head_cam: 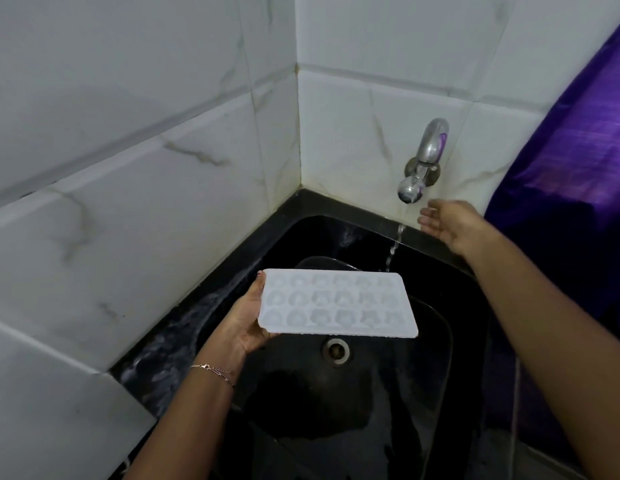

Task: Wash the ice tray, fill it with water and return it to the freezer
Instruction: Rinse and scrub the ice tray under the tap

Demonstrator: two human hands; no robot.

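A white ice tray (338, 302) with three rows of shaped cells is held level over the black sink (436, 344). My left hand (248, 323) grips its left short end, thumb on the rim. A metal tap (424, 161) on the tiled wall runs a thin stream of water (395, 245) that falls just behind the tray's far right corner. My right hand (447, 225) hovers with relaxed fingers just right of the stream, below the spout, holding nothing.
White marble-look tiles (145, 168) form the corner walls on the left and behind. The sink drain (335, 350) lies under the tray. A purple cloth (571, 161) hangs at the right. The sink's black rim (184, 327) is wet.
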